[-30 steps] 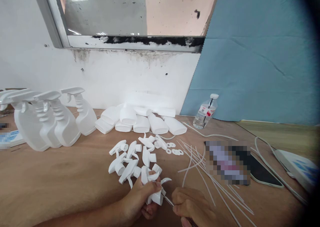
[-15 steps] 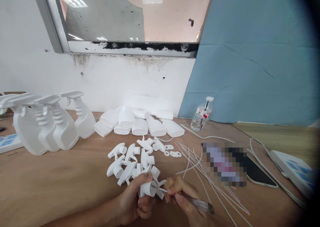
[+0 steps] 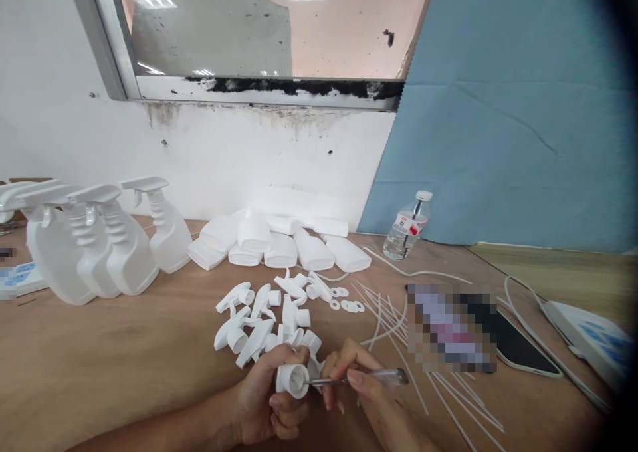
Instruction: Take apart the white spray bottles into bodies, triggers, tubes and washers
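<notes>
My left hand (image 3: 269, 399) is closed around a white spray trigger head (image 3: 294, 379), its round screw collar facing me. My right hand (image 3: 363, 392) pinches a thin metal tool with a clear handle (image 3: 369, 377), whose tip points into the collar opening. Both hands hover low over the wooden table (image 3: 124, 345) near its front edge. Just beyond them lies a heap of loose trigger heads (image 3: 264, 316) and a few small white washers (image 3: 349, 304).
Assembled spray bottles (image 3: 100, 239) stand at the left. Empty white bottles (image 3: 284, 239) lie against the wall. Thin white dip tubes (image 3: 399, 332) fan out to the right, beside a phone (image 3: 523, 345), a water bottle (image 3: 409, 226), a cable and a white box (image 3: 593, 332).
My left hand has turned the trigger head so its collar faces me. My right hand has swung the tool from pointing down-right to lying level, tip at the collar.
</notes>
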`<action>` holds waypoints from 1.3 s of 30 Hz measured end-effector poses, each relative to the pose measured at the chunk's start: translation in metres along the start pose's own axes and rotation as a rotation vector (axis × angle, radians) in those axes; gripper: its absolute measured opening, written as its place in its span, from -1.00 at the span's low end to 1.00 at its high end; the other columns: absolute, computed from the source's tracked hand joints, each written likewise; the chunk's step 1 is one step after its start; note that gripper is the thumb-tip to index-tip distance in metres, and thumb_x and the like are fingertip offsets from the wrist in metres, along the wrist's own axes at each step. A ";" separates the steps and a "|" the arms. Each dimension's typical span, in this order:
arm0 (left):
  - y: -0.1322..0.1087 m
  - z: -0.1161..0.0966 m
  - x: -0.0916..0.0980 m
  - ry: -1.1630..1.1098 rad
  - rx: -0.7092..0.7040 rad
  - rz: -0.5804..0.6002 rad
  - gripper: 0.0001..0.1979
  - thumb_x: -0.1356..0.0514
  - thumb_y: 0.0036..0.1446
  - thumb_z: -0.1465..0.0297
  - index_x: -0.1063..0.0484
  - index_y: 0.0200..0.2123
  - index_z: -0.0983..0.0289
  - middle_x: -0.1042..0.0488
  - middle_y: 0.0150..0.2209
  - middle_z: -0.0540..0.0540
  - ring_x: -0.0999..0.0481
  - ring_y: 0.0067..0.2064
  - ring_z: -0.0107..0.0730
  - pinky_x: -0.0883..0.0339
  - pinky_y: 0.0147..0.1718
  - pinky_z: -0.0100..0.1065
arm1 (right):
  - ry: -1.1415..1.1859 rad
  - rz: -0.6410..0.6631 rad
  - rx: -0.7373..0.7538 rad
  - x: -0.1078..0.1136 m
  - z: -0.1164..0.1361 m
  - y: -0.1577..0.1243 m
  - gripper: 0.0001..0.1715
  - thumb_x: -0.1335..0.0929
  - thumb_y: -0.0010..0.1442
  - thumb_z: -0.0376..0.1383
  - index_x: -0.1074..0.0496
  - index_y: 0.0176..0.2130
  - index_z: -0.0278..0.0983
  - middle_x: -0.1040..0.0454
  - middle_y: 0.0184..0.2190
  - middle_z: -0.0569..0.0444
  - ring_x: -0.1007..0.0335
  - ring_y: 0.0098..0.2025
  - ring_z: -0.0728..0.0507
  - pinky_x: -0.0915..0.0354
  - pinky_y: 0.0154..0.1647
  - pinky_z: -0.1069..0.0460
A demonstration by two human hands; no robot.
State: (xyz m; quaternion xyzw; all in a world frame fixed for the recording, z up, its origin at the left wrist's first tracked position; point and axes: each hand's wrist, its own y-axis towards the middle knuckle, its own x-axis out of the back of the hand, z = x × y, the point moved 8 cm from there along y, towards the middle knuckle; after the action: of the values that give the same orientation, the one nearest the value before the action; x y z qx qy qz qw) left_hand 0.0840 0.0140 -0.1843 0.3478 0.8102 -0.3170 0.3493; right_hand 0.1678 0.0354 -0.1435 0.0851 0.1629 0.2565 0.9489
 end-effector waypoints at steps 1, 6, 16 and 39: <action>0.000 0.000 -0.001 0.000 0.015 0.010 -0.70 -0.07 0.02 0.22 -0.22 -0.64 0.26 0.05 -0.83 -0.14 0.25 -0.75 -0.60 0.38 -0.75 -0.51 | 0.039 0.007 -0.034 -0.001 -0.003 0.001 -0.66 -0.27 0.21 -0.05 -0.36 -0.36 -0.28 -0.42 -0.47 0.04 -0.35 -0.46 -0.08 -0.19 -0.50 0.05; 0.000 -0.005 0.005 -0.106 -0.022 0.012 -0.66 -0.06 0.00 0.19 -0.37 -0.56 0.37 0.06 -0.84 -0.15 0.26 -0.75 -0.60 0.37 -0.77 -0.51 | -0.220 0.154 0.104 -0.011 0.014 0.003 -0.67 -0.21 0.30 -0.15 -0.43 -0.06 -0.19 -0.38 -0.03 -0.10 -0.44 -0.22 -0.12 -0.38 -0.44 0.05; 0.007 -0.003 0.013 -0.323 -0.108 0.013 -0.72 -0.11 -0.03 0.23 -0.14 -0.62 0.24 0.00 -0.83 -0.12 0.21 -0.75 -0.58 0.34 -0.76 -0.53 | -1.197 0.395 0.770 -0.047 0.015 -0.021 -0.54 -0.25 0.29 -0.26 -0.27 0.17 -0.19 -0.26 0.21 -0.15 -0.31 0.13 -0.22 -0.35 0.04 -0.08; 0.002 -0.009 -0.003 -0.282 -0.104 0.037 -0.66 -0.03 0.16 0.21 -0.28 -0.56 0.29 -0.06 -0.76 -0.06 0.14 -0.68 -0.56 0.25 -0.74 -0.57 | -0.891 -0.433 0.033 0.114 0.030 0.030 -0.51 -0.19 0.29 -0.04 -0.40 0.05 -0.21 -0.58 -0.25 0.00 -0.48 -0.12 -0.23 -0.31 0.03 -0.21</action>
State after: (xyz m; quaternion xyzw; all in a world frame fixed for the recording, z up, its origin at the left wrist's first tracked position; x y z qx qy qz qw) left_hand 0.0836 0.0209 -0.1771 0.2960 0.7621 -0.3137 0.4829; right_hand 0.2574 0.1168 -0.1388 0.1654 -0.2405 -0.0105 0.9564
